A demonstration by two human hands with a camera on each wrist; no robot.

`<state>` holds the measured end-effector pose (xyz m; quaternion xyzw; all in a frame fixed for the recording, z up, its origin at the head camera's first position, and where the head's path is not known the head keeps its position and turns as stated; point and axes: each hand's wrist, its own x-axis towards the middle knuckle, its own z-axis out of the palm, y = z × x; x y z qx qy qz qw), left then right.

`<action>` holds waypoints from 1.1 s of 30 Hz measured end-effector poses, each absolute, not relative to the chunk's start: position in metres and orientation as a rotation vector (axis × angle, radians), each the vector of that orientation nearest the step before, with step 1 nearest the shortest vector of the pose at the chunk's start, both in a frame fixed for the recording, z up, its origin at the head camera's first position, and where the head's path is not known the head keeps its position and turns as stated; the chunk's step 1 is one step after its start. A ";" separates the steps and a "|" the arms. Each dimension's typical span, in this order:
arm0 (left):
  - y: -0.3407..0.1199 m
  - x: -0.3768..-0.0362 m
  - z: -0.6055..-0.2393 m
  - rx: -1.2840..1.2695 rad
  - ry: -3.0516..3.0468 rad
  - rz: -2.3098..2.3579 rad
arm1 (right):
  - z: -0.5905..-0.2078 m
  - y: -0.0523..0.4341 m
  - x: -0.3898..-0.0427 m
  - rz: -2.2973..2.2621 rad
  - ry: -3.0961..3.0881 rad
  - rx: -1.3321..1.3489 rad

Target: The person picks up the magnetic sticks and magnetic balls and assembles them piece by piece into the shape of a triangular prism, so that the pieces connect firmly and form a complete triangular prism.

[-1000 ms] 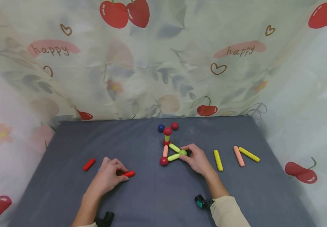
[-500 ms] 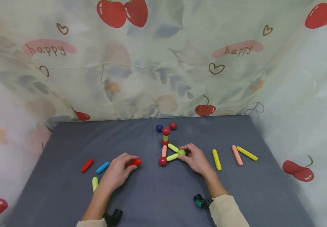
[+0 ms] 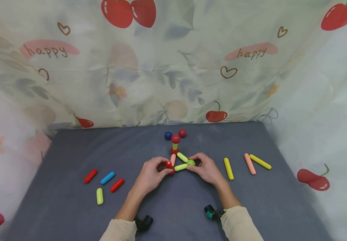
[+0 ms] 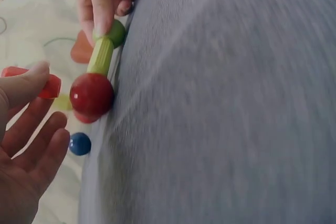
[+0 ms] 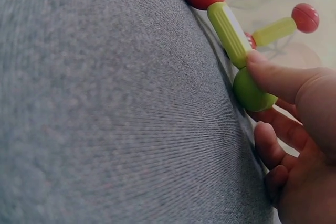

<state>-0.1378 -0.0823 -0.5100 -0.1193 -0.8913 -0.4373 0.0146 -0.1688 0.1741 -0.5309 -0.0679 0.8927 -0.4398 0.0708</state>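
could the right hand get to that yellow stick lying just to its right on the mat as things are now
Probably yes. The yellow stick lies flat on the grey mat just beside the right hand, with bare mat between them. But that hand's grip is on the green ball, so it would have to let go first.

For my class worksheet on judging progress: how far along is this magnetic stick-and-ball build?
Done: a flat triangle of sticks and balls lies on the grey mat, with a short post topped by a red ball at its far corner. In hand: the left hand pinches a red stick at the near red ball; the right hand pinches the green ball. Left: loose sticks both sides, two balls behind.
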 end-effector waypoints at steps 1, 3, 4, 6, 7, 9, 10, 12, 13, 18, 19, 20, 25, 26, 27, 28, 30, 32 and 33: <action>-0.080 -0.139 -0.510 -0.364 -2.777 -1.364 | -0.531 0.174 -0.169 -1.323 2.682 -0.200; -0.075 -0.139 -0.510 -0.356 -2.789 -1.354 | -0.532 0.175 -0.168 -1.327 2.680 -0.193; -0.074 -0.140 -0.510 -0.358 -2.791 -1.344 | -0.532 0.175 -0.168 -1.330 2.681 -0.192; -0.071 -0.141 -0.510 -0.360 -2.793 -1.323 | -0.531 0.176 -0.168 -1.337 2.683 -0.189; -0.070 -0.142 -0.510 -0.360 -2.791 -1.317 | -0.531 0.176 -0.168 -1.341 2.684 -0.189; -0.069 -0.142 -0.511 -0.351 -2.787 -1.310 | -0.531 0.176 -0.169 -1.350 2.684 -0.196; -0.068 -0.143 -0.511 -0.345 -2.785 -1.312 | -0.532 0.176 -0.169 -1.349 2.686 -0.198; -0.068 -0.143 -0.512 -0.334 -2.792 -1.316 | -0.532 0.176 -0.169 -1.352 2.686 -0.198; -0.069 -0.143 -0.513 -0.334 -2.793 -1.328 | -0.532 0.176 -0.168 -1.353 2.685 -0.199; -0.081 -0.146 -0.508 -0.323 -2.796 -1.441 | -0.532 0.175 -0.166 -1.368 2.676 -0.201; -0.086 -0.147 -0.505 -0.321 -2.786 -1.471 | -0.532 0.174 -0.165 -1.369 2.671 -0.201; -0.091 -0.149 -0.502 -0.316 -2.779 -1.496 | -0.533 0.174 -0.165 -1.370 2.666 -0.199; -0.105 -0.169 -0.489 -0.277 -2.716 -1.557 | -0.533 0.173 -0.164 -1.364 2.662 -0.189; -0.105 -0.176 -0.487 -0.252 -2.707 -1.556 | -0.533 0.173 -0.165 -1.366 2.664 -0.186; -0.104 -0.185 -0.486 -0.228 -2.694 -1.551 | -0.533 0.173 -0.165 -1.368 2.666 -0.183; -0.102 -0.194 -0.486 -0.198 -2.684 -1.550 | -0.533 0.173 -0.165 -1.371 2.667 -0.179; -0.098 -0.213 -0.488 -0.149 -2.676 -1.526 | -0.534 0.174 -0.166 -1.376 2.667 -0.172; -0.093 -0.231 -0.492 -0.120 -2.697 -1.475 | -0.534 0.174 -0.166 -1.379 2.666 -0.168; -0.092 -0.239 -0.494 -0.106 -2.713 -1.455 | -0.535 0.174 -0.167 -1.379 2.665 -0.170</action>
